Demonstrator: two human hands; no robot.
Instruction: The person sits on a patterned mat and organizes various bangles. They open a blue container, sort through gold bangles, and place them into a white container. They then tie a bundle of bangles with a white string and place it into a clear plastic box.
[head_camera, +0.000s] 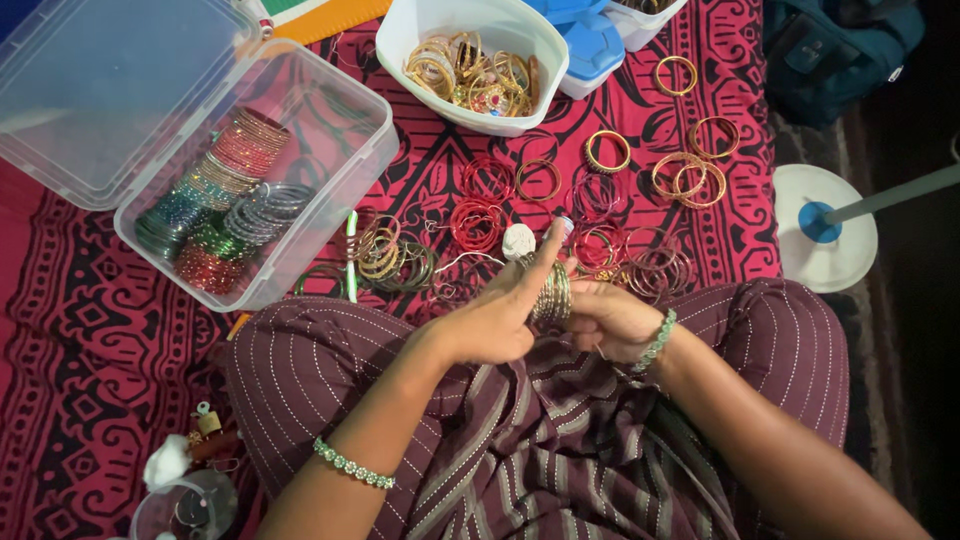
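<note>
Both hands grip a bangle stack (551, 295): left hand (497, 315) with forefinger raised, right hand (607, 318) behind. A loosened grip could spill bangles onto the cloth (90, 330) ahead.

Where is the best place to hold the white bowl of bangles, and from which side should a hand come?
Probably grip the white bowl by its near rim, coming from above on the person's side. The rim is bare and open there, while the bangles fill the middle and a blue-lidded box crowds its right side. Both hands are busy now.

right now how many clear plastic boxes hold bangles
1: the clear plastic box at upper left, lid open, with bangle stacks inside. The white bowl nearby also holds bangles but isn't clear.
</note>
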